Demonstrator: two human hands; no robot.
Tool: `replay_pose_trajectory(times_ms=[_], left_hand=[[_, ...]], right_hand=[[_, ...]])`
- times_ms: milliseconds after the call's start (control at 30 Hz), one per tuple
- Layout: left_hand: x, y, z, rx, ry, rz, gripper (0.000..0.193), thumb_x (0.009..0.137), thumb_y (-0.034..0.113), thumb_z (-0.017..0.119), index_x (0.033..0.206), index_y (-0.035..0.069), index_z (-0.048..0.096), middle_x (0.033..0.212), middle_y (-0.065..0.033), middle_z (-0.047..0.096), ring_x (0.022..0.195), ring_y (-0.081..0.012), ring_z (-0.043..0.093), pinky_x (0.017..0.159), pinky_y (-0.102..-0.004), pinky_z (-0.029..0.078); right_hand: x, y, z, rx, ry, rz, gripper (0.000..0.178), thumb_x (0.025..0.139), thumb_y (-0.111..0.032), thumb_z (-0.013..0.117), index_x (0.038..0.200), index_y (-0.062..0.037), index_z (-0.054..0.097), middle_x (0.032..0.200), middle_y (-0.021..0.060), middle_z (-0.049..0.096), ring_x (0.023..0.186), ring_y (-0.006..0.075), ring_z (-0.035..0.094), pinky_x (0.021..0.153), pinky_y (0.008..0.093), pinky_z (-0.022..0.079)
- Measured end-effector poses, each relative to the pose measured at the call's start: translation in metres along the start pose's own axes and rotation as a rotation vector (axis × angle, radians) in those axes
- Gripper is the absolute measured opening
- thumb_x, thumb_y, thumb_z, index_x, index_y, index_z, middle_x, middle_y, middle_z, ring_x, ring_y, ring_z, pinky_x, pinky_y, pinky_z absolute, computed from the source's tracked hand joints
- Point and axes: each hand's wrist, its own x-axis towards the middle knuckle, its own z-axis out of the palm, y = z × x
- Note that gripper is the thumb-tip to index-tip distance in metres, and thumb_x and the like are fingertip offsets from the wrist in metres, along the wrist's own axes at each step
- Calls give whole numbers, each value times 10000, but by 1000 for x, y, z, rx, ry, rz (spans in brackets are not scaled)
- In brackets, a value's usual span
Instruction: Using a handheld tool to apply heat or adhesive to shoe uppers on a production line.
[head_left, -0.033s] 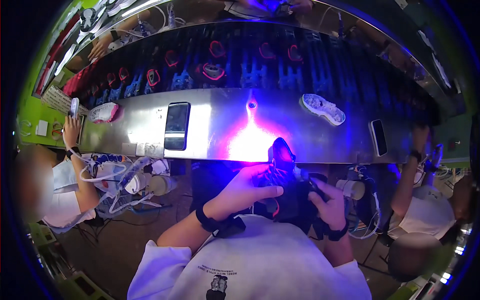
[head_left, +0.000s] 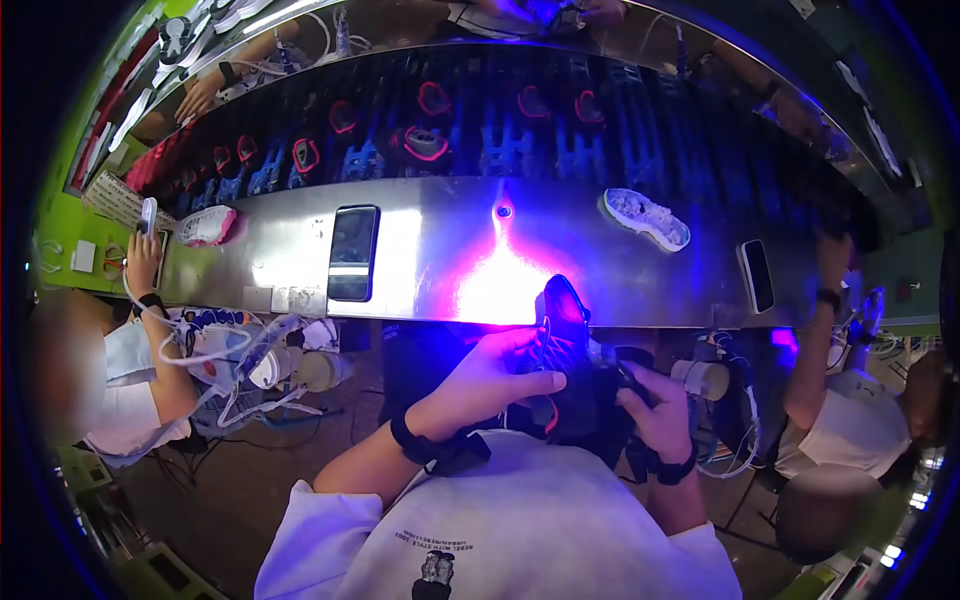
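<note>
In my left hand (head_left: 492, 376) is a dark shoe upper (head_left: 564, 318), gripped by its side with the thumb across it. Its collar end points up toward the bench edge, and a strip of red trim shows lower down. My right hand (head_left: 657, 408) is closed beside the shoe, its fingers curled around a small dark tool (head_left: 622, 365) whose kind I cannot make out. The tool's pale front end is close to the shoe's right side; whether they touch cannot be seen. Purple-blue light falls on both hands and the shoe.
On the metal bench (head_left: 425, 260) lie a phone (head_left: 354, 252), a white shoe sole (head_left: 647, 219), a pink-edged sole (head_left: 207, 226) and another phone (head_left: 757, 276). A dark conveyor (head_left: 480, 125) carries several red-edged shoe parts. Co-workers sit left and right, near hoses and containers (head_left: 321, 370).
The co-worker's arm on the right has shifted slightly, its hand now over the conveyor's near edge. My hands and the shoe upper look almost unmoved.
</note>
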Motion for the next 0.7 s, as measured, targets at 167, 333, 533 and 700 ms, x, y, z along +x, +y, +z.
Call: replay_pose_trajectory(times_ms=[167,333,533,700], left_hand=[[10,-7,3,147,18,209,392,896,147,781,1255,37,669,1135,-42,711,976,-111,664,872,-267,541],[10,-6,2,113,117,174,327,914,158,761,1202,22,686,1098,-30,721,976,-100,661,865,-272,536],[18,-14,-9,119,194,247,309,935,175,741,1197,32,661,1000,1,712,832,-63,655,741,-227,530],[19,-13,-2,107,244,249,373,934,189,744,1252,43,613,939,12,698,695,-31,622,544,-183,473]], right_hand=[[24,-30,-1,-81,58,10,394,910,-43,707,1300,-27,662,1080,103,732,981,157,660,879,289,511],[36,-23,1,-34,2,-93,397,908,-19,700,1303,-19,656,1016,82,723,880,137,646,839,283,511],[25,-23,-22,28,-220,-1,385,910,-24,688,1294,-20,673,867,7,676,764,96,616,732,258,513],[14,-39,-35,-201,-230,-52,393,881,-56,719,1272,-40,680,941,112,719,797,154,645,790,280,514]])
